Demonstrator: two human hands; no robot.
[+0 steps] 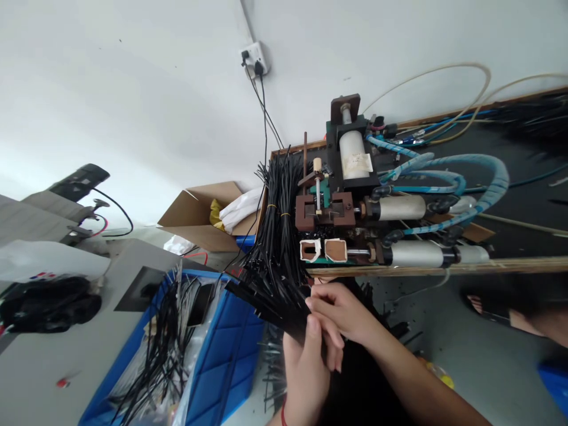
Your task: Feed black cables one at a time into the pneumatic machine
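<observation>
My left hand is closed around a bundle of black cables, whose ends fan out toward the upper left. Against it lies my right hand, its thumb and forefinger pinched at the edge of the same cables; the exact strands are hidden. Just beyond the hands, two long bunches of black cables rest on the bench, each tied with a yellow band. Right of these bunches stands a pneumatic clamping fixture with brown jaws. Two tape-edged brown blocks sit at its front.
Silver air cylinders and blue hoses spread over the bench at right. A blue crate with loose cables stands at lower left, an open cardboard box behind it. Another person's foot shows at far right.
</observation>
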